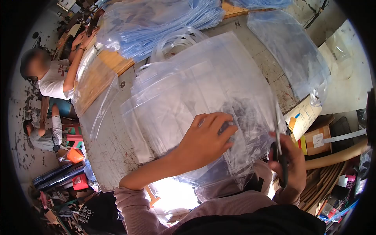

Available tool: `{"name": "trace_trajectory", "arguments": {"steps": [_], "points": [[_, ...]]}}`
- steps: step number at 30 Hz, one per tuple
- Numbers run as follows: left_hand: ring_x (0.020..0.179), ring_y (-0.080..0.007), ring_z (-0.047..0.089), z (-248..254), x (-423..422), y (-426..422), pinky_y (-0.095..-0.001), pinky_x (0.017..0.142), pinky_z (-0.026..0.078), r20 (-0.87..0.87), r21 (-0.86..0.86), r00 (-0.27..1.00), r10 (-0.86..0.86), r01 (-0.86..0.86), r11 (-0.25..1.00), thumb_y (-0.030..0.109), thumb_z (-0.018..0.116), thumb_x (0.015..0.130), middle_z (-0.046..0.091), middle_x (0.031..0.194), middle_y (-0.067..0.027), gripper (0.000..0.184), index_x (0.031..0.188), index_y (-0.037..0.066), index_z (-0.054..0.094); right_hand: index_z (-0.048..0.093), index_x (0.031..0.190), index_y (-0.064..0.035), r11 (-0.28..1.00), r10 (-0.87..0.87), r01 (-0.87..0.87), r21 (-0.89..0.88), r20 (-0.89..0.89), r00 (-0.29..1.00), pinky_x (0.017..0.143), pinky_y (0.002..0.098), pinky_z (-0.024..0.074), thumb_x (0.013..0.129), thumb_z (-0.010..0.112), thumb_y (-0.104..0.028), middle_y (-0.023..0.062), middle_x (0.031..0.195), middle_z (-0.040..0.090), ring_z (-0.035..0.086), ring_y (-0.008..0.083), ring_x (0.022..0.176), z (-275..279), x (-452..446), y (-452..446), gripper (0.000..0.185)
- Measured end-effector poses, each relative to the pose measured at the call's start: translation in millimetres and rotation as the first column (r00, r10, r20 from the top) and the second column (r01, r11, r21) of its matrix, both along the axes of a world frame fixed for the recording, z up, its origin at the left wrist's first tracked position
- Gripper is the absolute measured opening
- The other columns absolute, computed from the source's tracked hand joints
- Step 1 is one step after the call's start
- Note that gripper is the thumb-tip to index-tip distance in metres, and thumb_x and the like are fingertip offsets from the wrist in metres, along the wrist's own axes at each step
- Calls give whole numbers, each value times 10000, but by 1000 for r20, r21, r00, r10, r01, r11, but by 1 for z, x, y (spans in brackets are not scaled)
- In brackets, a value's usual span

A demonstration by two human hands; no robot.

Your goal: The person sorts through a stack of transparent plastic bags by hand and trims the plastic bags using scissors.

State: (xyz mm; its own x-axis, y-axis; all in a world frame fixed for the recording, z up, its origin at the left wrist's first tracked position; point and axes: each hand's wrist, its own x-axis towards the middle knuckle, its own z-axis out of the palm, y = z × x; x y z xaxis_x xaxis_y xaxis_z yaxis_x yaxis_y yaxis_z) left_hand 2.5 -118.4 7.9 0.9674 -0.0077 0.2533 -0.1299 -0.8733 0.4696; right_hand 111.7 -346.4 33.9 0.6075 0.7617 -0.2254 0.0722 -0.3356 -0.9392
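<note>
The step in hand looks like handling clear plastic pieces (pixel 184 92) with scissors (pixel 279 148) at the ready. The pieces lie overlapping on the counter (pixel 103 164), in front of the person, their near part creased and bunched. The left hand (pixel 211 133) rests on that part, palm down, fingers bent and slightly apart; whether it pinches a layer or only presses down, I cannot tell. The right hand (pixel 291 158) is closed around the dark handles of the scissors, beside the right edge of the pieces, with the blades directed toward the far side of the counter. The blades are blurred, so their opening and any contact with the plastic cannot be told. A cut from here calls for the left hand to steady the loose layers, fingers clear of the blades, and for the right hand to line the scissors up with the intended edge, catching no layer beneath.
</note>
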Motion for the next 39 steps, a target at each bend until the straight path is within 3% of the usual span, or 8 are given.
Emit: {"name": "trace_trajectory", "arguments": {"steps": [5, 7, 13, 14, 16, 19, 24, 39], "points": [[1086, -239, 490, 8, -1, 3, -380, 896, 367, -51, 144, 998, -44, 51, 988, 229, 686, 752, 496, 1170, -67, 374, 1079, 103, 557, 477, 1233, -7, 980, -182, 197, 9, 433, 883, 647, 281, 438, 674, 785, -237, 97, 837, 560, 580, 181, 742, 13, 6, 36, 679], [1093, -263, 491, 12, 1, 13, -389, 885, 384, -73, 178, 997, 12, 1, 984, 248, 671, 771, 493, 1176, -93, 378, 1094, 93, 549, 478, 1218, 3, 971, -188, 233, 58, 785, 590, 695, 339, 449, 724, 740, -229, 164, 999, 524, 567, 278, 873, 5, 10, 53, 605], [1122, -340, 469, 13, 16, 72, -446, 893, 397, 47, 186, 969, 242, -246, 951, 253, 630, 818, 461, 1244, -143, 438, 1189, 53, 512, 550, 1070, 32, 977, -155, 207, 54, 845, 513, 796, 395, 467, 752, 697, -161, 170, 1003, 547, 564, 356, 912, 15, -2, 64, 400], [1101, -343, 487, 11, 23, 83, -438, 882, 408, 86, 213, 961, 263, -275, 937, 263, 616, 833, 466, 1242, -147, 433, 1194, 45, 516, 572, 992, 32, 969, -147, -54, 241, 739, 657, 785, 382, 470, 734, 703, -132, 152, 905, 570, 582, 344, 844, 32, -4, 56, 333], [1080, -346, 504, 6, 38, 98, -430, 872, 419, 122, 227, 952, 280, -302, 926, 273, 603, 848, 471, 1240, -150, 430, 1198, 38, 519, 581, 793, 30, 561, 12, -231, 795, 271, 963, 694, 368, 486, 660, 760, -136, 89, 678, 565, 578, 243, 660, 28, -21, 30, 277], [979, -321, 555, 4, 60, 112, -395, 818, 450, 80, 65, 974, 213, -218, 974, 311, 599, 855, 522, 1165, -141, 434, 1178, 26, 542, 547, 707, -36, -179, 659, -366, 913, 388, 644, 947, 348, 449, 852, 623, -245, 75, 548, 540, 632, 246, 609, 70, -7, 54, 266], [900, -176, 565, 4, 75, 117, -329, 787, 439, -140, -312, 983, 121, -160, 937, 229, 669, 810, 592, 980, -27, 282, 1018, 59, 583, 517, 611, -51, -226, 675, -249, 942, 335, 657, 878, 337, 490, 866, 599, -197, 69, 528, 523, 590, 208, 536, 78, -19, 55, 305], [897, -80, 526, 34, 49, 94, -262, 789, 391, -30, -511, 993, 113, -112, 852, 65, 642, 822, 576, 935, 16, 129, 935, 88, 584, 500, 518, -49, -233, 719, -185, 955, 297, 628, 893, 330, 490, 903, 526, -154, 103, 527, 534, 629, 254, 632, 72, -17, 51, 399]]}}
